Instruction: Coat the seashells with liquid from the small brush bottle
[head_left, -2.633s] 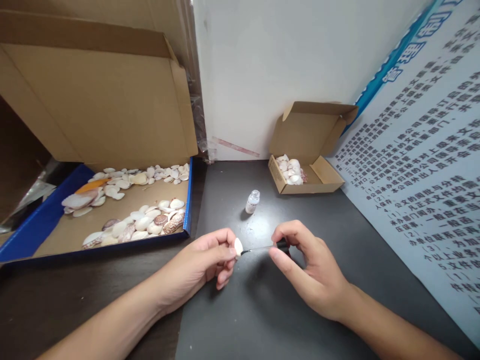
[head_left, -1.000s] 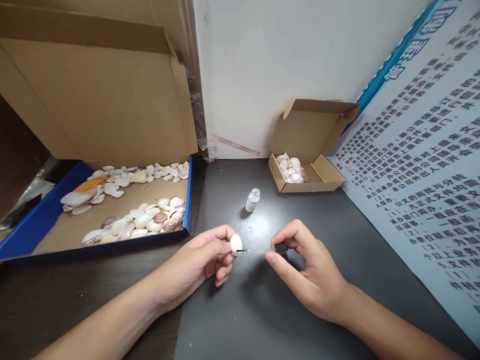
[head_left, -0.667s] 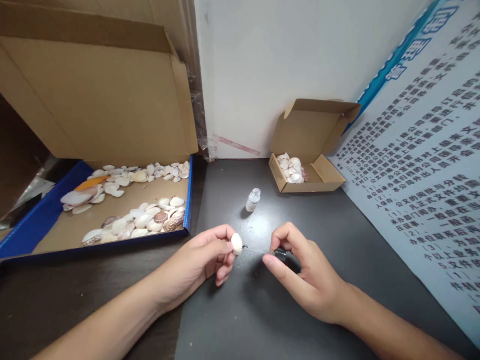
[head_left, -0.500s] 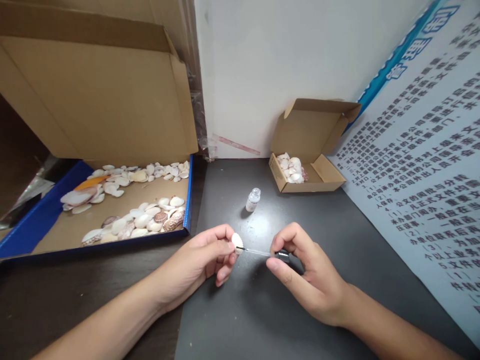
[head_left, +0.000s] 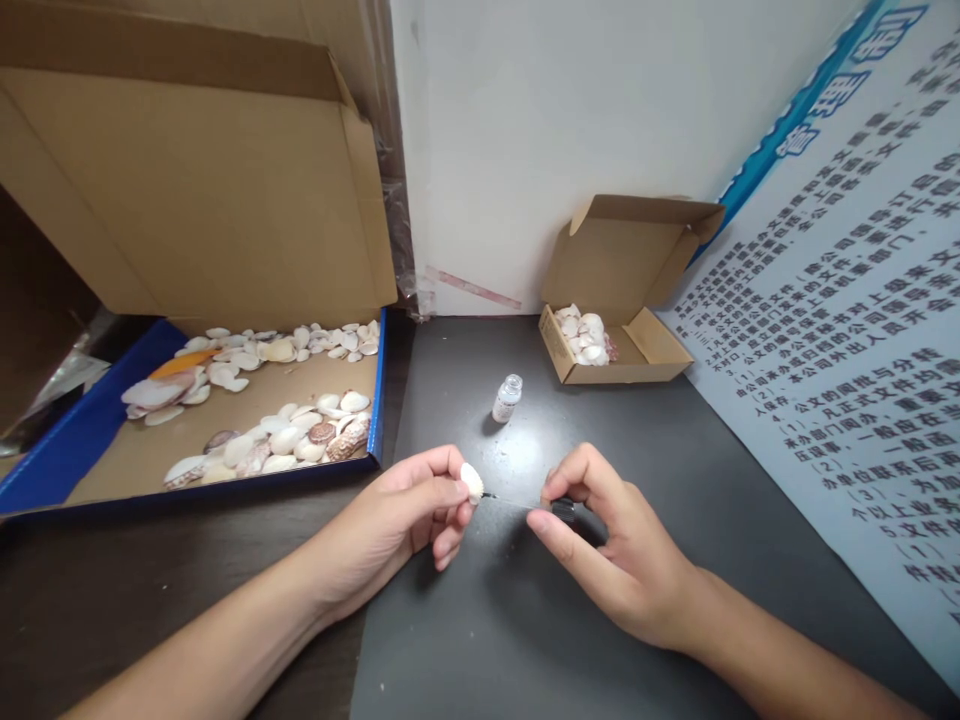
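Between the thumb and fingers of my left hand (head_left: 424, 510) is a small white ribbed seashell (head_left: 472, 483). My right hand (head_left: 619, 550) pinches the black cap of a brush applicator (head_left: 562, 510), whose thin clear stem points left. Its dark tip is at the lower right edge of the shell; whether it touches or passes behind cannot be made out. Beyond the hands, an uncapped small clear glass bottle (head_left: 507, 399) with a printed label stands upright on the dark grey mat (head_left: 450, 640).
At the left, a large open blue-edged cardboard box (head_left: 150, 460) holds many shells in two groups. A smaller open cardboard box (head_left: 626, 375) with white shells (head_left: 585, 335) stands at the back right. A white panel (head_left: 480, 150) and a printed board (head_left: 862, 330) rise behind and to the right.
The seashell has tilted a little in my left hand, and the brush tip has shifted from across its face to its lower edge. My right hand has moved slightly left.
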